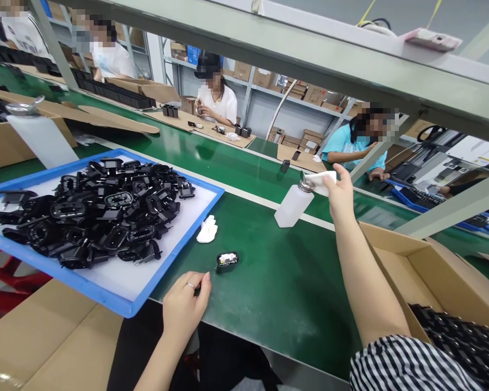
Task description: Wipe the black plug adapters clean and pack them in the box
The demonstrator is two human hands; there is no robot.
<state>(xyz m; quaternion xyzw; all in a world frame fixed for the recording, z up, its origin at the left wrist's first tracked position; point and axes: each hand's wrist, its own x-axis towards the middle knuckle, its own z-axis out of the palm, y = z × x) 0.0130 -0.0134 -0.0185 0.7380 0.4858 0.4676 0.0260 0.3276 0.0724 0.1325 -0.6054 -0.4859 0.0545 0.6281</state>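
Note:
In the head view my right hand (pixel 342 198) pinches a folded white cloth (pixel 320 183) against the metal pump top of a translucent white bottle (pixel 294 206). My left hand (pixel 187 300) rests at the near table edge with its fingers curled in, and I see nothing in it. Just beyond its fingertips is a small black housing (pixel 227 262), its open top showing white and yellow parts inside. A crumpled white cloth (pixel 207 229) lies behind the housing, beside the blue-rimmed tray (pixel 136 304). Many black plastic pieces (pixel 118 201) with plug pins are heaped in that tray.
An open cardboard box (pixel 444 271) with black parts stands at the right. Another white bottle (pixel 41 136) and a cardboard box (pixel 8 144) are at the far left. Several people sit across the green table (pixel 264 271). A metal beam (pixel 228 38) crosses above.

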